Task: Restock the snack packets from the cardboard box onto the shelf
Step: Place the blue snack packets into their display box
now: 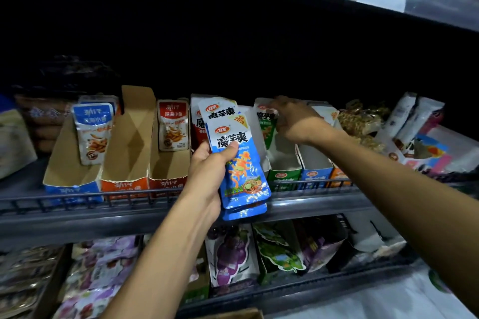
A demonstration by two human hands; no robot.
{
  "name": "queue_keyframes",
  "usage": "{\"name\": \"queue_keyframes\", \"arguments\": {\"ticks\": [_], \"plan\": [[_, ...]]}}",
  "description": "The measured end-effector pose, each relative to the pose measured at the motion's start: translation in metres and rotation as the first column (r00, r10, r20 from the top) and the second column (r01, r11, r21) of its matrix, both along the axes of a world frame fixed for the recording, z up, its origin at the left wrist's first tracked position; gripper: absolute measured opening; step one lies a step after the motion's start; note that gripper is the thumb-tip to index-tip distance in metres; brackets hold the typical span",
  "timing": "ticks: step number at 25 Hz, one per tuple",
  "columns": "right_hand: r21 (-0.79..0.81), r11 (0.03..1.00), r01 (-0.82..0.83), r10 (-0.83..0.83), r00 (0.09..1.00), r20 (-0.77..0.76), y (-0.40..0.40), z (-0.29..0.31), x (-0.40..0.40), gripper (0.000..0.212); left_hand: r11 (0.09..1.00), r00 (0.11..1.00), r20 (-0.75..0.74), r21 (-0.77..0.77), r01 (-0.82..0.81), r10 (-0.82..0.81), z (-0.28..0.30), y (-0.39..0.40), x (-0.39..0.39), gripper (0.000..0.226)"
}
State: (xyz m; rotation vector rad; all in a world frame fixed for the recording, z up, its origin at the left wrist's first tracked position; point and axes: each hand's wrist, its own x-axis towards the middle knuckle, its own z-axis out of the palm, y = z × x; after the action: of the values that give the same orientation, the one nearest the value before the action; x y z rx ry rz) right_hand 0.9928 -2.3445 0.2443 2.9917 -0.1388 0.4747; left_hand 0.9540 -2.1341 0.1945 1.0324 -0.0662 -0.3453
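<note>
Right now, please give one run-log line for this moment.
left hand: holds blue snack packets | right hand: at green packet in display box | shelf: restocking

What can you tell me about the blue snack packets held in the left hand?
The glossy blue and white plastic snack packets form a small stack of at least two flat sealed pouches, one offset behind the other, printed with bold dark characters, an orange logo, a yellow 20% corner and a noodle-like food picture. They stand roughly upright, tilted slightly left, in front of the dark metal shelf rail. The left hand holds them, thumb across the front, fingers behind. Nothing else visibly touches them.
</note>
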Motion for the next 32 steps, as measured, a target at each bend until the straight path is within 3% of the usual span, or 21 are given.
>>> {"name": "queue_keyframes", "arguments": {"ticks": [3,5,15,20,22,26,32], "plan": [[-0.169,0.985,0.032,-0.039,0.998,-0.04,0.001,-0.004,0.017,0.058,1.0,1.0,-0.011,0.004,-0.006,0.006,0.0,0.001,0.004,0.016],[-0.253,0.966,0.062,-0.057,0.998,0.027,0.001,-0.003,0.025,0.05,1.0,1.0,-0.019,0.003,-0.003,0.003,-0.001,0.002,0.006,0.017],[-0.062,0.998,0.009,0.002,0.984,0.177,-0.008,0.021,0.036,0.028,1.0,1.0,-0.022,-0.024,0.008,-0.009,-0.001,0.002,0.009,0.018],[-0.092,0.996,-0.007,0.01,0.999,0.041,-0.007,0.025,0.029,0.027,1.0,1.0,-0.024,-0.009,0.018,-0.019,-0.002,-0.002,0.006,0.016],[-0.126,0.992,-0.01,0.015,0.999,0.041,-0.008,0.02,0.028,0.014,1.0,0.999,-0.024,-0.008,0.025,-0.025,-0.002,-0.003,0.006,0.014],[0.013,0.999,0.03,-0.031,0.997,0.075,-0.011,0.024,0.031,0.026,1.0,0.999,-0.026,-0.012,0.019,-0.019,-0.004,-0.002,0.009,0.015],[-0.052,0.996,0.075,-0.075,0.997,0.001,-0.009,0.02,0.048,0.03,0.999,0.999,-0.034,-0.005,0.036,-0.036,-0.007,-0.002,0.011,0.017]]}}
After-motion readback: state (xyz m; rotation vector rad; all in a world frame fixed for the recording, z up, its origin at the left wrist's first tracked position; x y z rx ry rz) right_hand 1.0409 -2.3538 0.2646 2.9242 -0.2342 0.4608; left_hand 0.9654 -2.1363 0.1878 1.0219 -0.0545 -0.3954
